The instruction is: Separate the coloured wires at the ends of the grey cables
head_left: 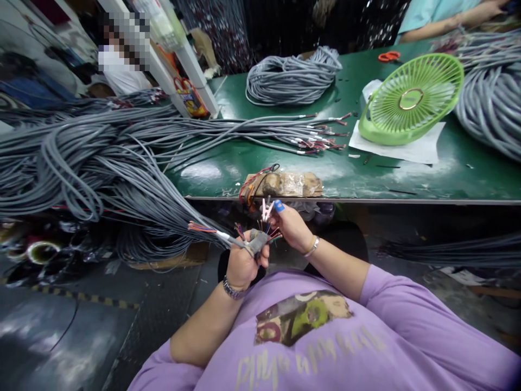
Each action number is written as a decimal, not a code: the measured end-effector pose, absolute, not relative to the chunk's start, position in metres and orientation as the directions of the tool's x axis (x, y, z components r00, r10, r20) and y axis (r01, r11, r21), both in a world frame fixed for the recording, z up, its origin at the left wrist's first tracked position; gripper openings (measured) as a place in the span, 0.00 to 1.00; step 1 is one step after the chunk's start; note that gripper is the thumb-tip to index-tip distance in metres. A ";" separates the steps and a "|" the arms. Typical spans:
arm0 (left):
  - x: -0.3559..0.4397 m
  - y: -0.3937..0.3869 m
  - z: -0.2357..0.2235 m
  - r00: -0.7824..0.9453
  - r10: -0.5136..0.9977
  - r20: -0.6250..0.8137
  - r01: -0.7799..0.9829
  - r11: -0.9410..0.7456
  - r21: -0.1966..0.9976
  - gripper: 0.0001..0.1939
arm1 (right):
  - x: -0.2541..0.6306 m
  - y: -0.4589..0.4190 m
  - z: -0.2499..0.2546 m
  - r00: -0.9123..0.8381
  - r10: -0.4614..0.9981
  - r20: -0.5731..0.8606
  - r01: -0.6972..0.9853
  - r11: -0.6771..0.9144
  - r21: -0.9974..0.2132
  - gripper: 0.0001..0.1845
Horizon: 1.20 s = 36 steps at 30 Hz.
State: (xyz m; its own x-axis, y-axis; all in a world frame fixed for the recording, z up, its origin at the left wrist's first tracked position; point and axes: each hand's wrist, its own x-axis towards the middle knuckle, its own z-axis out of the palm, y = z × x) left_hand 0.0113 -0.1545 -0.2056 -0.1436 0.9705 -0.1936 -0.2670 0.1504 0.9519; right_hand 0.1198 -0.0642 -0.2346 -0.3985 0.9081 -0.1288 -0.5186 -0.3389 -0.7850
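Grey cables with stripped, coloured wire ends [197, 227] run from the left into my left hand [242, 265]. Its fingers are wrapped around the cable ends, with a grey wrapped piece [258, 240] on top. Thin coloured wires fan out from there toward my right hand [292, 227]. Blue tape covers the right thumb tip. A pale pink clip [266, 210], shaped like a small clothes peg, sits at the right fingertips, which are closed around its lower part. Both hands are in front of the bench's near edge, above my lap.
A large heap of grey cables [77, 163] covers the left side. On the green bench [337, 174] are stripped cable ends [313, 144], a coil [291, 79], a green fan [411, 100], orange-handled scissors [389, 56] and a taped wooden block [288, 184]. A co-worker's arm [443, 26] is at the far right.
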 end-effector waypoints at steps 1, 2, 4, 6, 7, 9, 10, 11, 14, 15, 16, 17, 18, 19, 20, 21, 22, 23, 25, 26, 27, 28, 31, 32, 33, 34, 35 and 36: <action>0.011 -0.153 -0.206 -0.140 0.969 -0.204 -0.263 0.162 0.951 0.14 | 0.120 -0.064 -0.236 -0.372 0.920 -0.125 -0.505 -0.313 -0.804 0.27; 0.011 -0.152 -0.207 -0.135 0.968 -0.213 -0.259 0.173 0.950 0.14 | 0.119 -0.064 -0.238 -0.379 0.917 -0.128 -0.493 -0.317 -0.810 0.27; 0.010 -0.149 -0.208 -0.128 0.967 -0.222 -0.255 0.184 0.949 0.15 | 0.118 -0.062 -0.238 -0.466 0.871 -0.154 -0.492 -0.400 -0.773 0.28; 0.010 -0.147 -0.209 -0.128 0.967 -0.221 -0.255 0.183 0.950 0.16 | 0.116 -0.060 -0.235 -0.549 0.814 -0.190 -0.510 -0.506 -0.695 0.28; 0.010 -0.146 -0.209 -0.129 0.967 -0.220 -0.255 0.182 0.950 0.16 | 0.115 -0.059 -0.233 -0.566 0.799 -0.205 -0.525 -0.541 -0.657 0.27; 0.010 -0.144 -0.209 -0.127 0.966 -0.225 -0.254 0.187 0.949 0.16 | 0.113 -0.058 -0.229 -0.548 0.802 -0.237 -0.563 -0.564 -0.605 0.25; 0.010 -0.143 -0.210 -0.124 0.965 -0.230 -0.254 0.193 0.948 0.16 | 0.112 -0.057 -0.227 -0.531 0.809 -0.251 -0.580 -0.563 -0.589 0.24; 0.011 -0.143 -0.210 -0.121 0.964 -0.236 -0.253 0.200 0.947 0.16 | 0.111 -0.057 -0.226 -0.514 0.817 -0.260 -0.595 -0.559 -0.577 0.23; 0.012 -0.142 -0.212 -0.119 0.962 -0.246 -0.248 0.211 0.946 0.16 | 0.110 -0.058 -0.224 -0.483 0.832 -0.273 -0.621 -0.545 -0.563 0.20; 0.012 -0.142 -0.213 -0.123 0.961 -0.246 -0.247 0.210 0.946 0.16 | 0.110 -0.058 -0.224 -0.479 0.834 -0.272 -0.625 -0.542 -0.562 0.20; 0.012 -0.142 -0.213 -0.127 0.961 -0.244 -0.247 0.208 0.946 0.16 | 0.110 -0.058 -0.225 -0.482 0.834 -0.270 -0.626 -0.543 -0.560 0.20; 0.012 -0.142 -0.214 -0.129 0.962 -0.242 -0.247 0.205 0.947 0.16 | 0.110 -0.058 -0.226 -0.489 0.829 -0.271 -0.623 -0.549 -0.557 0.20; 0.012 -0.143 -0.214 -0.130 0.962 -0.239 -0.248 0.202 0.947 0.16 | 0.111 -0.057 -0.227 -0.500 0.822 -0.273 -0.618 -0.559 -0.553 0.21; 0.011 -0.143 -0.214 -0.127 0.963 -0.238 -0.249 0.201 0.947 0.16 | 0.111 -0.057 -0.228 -0.514 0.812 -0.277 -0.611 -0.573 -0.545 0.21; 0.011 -0.145 -0.214 -0.123 0.964 -0.236 -0.248 0.201 0.948 0.16 | 0.113 -0.057 -0.229 -0.531 0.799 -0.283 -0.603 -0.591 -0.536 0.22; 0.011 -0.146 -0.214 -0.119 0.965 -0.234 -0.247 0.199 0.948 0.16 | 0.114 -0.057 -0.230 -0.549 0.784 -0.290 -0.593 -0.610 -0.526 0.23; 0.010 -0.148 -0.213 -0.118 0.966 -0.231 -0.246 0.197 0.949 0.16 | 0.116 -0.057 -0.230 -0.568 0.768 -0.296 -0.581 -0.628 -0.517 0.24; 0.010 -0.150 -0.213 -0.119 0.967 -0.227 -0.246 0.192 0.950 0.15 | 0.117 -0.057 -0.229 -0.586 0.754 -0.297 -0.569 -0.643 -0.512 0.26; 0.010 -0.153 -0.212 -0.130 0.969 -0.212 -0.250 0.175 0.952 0.15 | 0.120 -0.057 -0.227 -0.615 0.732 -0.292 -0.548 -0.663 -0.509 0.28; 0.010 -0.155 -0.212 -0.136 0.970 -0.203 -0.253 0.165 0.953 0.14 | 0.122 -0.057 -0.225 -0.624 0.726 -0.289 -0.540 -0.668 -0.512 0.29; 0.010 -0.156 -0.212 -0.140 0.971 -0.195 -0.256 0.155 0.954 0.15 | 0.122 -0.057 -0.223 -0.633 0.720 -0.284 -0.532 -0.671 -0.516 0.28; 0.010 -0.157 -0.212 -0.144 0.971 -0.189 -0.257 0.148 0.955 0.15 | 0.123 -0.057 -0.222 -0.639 0.717 -0.279 -0.525 -0.671 -0.524 0.28; 0.009 -0.157 -0.213 -0.152 0.971 -0.186 -0.256 0.143 0.956 0.15 | 0.123 -0.057 -0.220 -0.631 0.733 -0.254 -0.510 -0.639 -0.576 0.22; 0.009 -0.156 -0.213 -0.153 0.970 -0.188 -0.255 0.145 0.956 0.14 | 0.123 -0.056 -0.221 -0.618 0.748 -0.243 -0.513 -0.618 -0.596 0.20; 0.009 -0.155 -0.214 -0.151 0.970 -0.188 -0.255 0.146 0.956 0.14 | 0.123 -0.055 -0.223 -0.601 0.763 -0.236 -0.519 -0.597 -0.611 0.18; 0.009 -0.153 -0.214 -0.146 0.971 -0.187 -0.257 0.145 0.955 0.14 | 0.123 -0.055 -0.225 -0.586 0.777 -0.231 -0.526 -0.581 -0.621 0.18; 0.008 -0.152 -0.214 -0.140 0.973 -0.183 -0.262 0.142 0.955 0.14 | 0.123 -0.054 -0.227 -0.574 0.786 -0.229 -0.534 -0.571 -0.624 0.19; 0.008 -0.151 -0.214 -0.132 0.975 -0.180 -0.267 0.140 0.954 0.14 | 0.123 -0.053 -0.229 -0.567 0.792 -0.227 -0.541 -0.566 -0.622 0.20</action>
